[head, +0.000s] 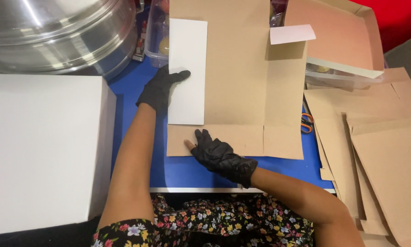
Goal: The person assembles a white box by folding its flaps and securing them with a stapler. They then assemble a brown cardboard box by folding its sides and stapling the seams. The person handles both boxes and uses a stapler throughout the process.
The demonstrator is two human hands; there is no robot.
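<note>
**Both gloved hands flat on an unfolded cardboard box blank**

Left hand (162,89), black glove, lay on the white side flap (187,71) of the box blank (242,77). Fingers spread, tips on the flap's left edge, pressing rather than pinching. Nothing enclosed in that hand.

Right hand (221,155), black glove too, sat on the blank's near bottom flap (223,139), palm down, fingers splayed toward the fold line. One fingertip poked bare through a torn glove. Also open, pressing flat, gripping nothing.

The blank was brown on the upturned face and lay flat on the blue table (182,169), centre of view, straight ahead of the person. White flap was folded over onto the brown face at the left side. A second small white flap (291,34) showed at top right of the blank.

Around it:
- Closed white box (43,146) on the left, just beside the left forearm.
- Large steel pot (61,34) at top left, behind the white box.
- Clear plastic container (158,34) behind the blank, partly hidden.
- Stack of flat brown blanks (379,151) fanned out on the right.
- Orange-handled scissors (307,122) between the blank and that stack, mostly covered.
- Half-formed box (338,36) at top right.
</note>
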